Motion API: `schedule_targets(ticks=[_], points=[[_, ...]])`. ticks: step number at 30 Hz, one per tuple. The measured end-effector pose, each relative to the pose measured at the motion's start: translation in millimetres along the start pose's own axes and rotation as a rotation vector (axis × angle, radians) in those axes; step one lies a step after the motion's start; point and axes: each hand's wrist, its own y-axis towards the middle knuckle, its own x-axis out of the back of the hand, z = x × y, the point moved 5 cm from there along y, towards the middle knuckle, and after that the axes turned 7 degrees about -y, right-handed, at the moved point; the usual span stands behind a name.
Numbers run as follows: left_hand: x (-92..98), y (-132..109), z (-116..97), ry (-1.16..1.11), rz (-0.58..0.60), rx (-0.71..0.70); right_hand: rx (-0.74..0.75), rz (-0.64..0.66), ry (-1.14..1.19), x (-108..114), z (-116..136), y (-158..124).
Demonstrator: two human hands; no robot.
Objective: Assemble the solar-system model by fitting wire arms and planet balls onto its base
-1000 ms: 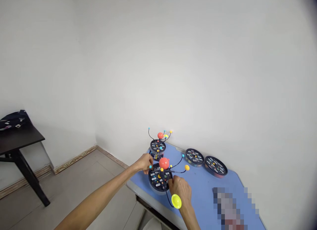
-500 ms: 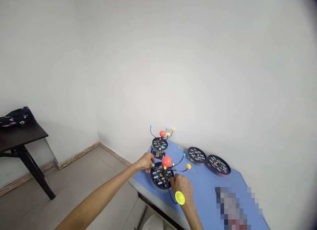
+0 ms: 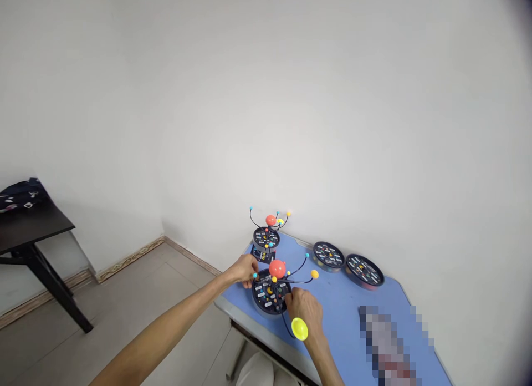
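Observation:
A solar system model (image 3: 269,305) stands on the blue table, with a round black base, a red ball in the middle and coloured balls on curved black arms. My left hand (image 3: 245,269) is closed at the left rim of its base, beside a small blue ball. On the opposite rim my right hand (image 3: 306,308) has its fingers bent against the base. The yellow saucer-shaped planet (image 3: 299,329) hangs in front of my right wrist. Some fingertips of both hands are hidden by the base.
Behind stands a second solar system model (image 3: 266,239) on a dark printed box (image 3: 263,255). Two round black bases (image 3: 328,255) lie along the wall side of the blue table (image 3: 332,325). A pixelated item lies right. A black table (image 3: 35,222) with a dark bag stands left.
The whole scene has shifted slightly up and left in view. Both hands keep their places on the model's base, with no clear movement of the model.

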Motion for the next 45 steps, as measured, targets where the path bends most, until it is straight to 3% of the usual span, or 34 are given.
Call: schedule_targets(ticks=[31,45], points=[[-8.4,-6,6,0.025,-0.024,-0.073,-0.026,0.039,0.143,-10,-7,4],[-33.0,12,11,-0.064,0.001,-0.090,-0.023,0.042,0.215,-24,-17,11]])
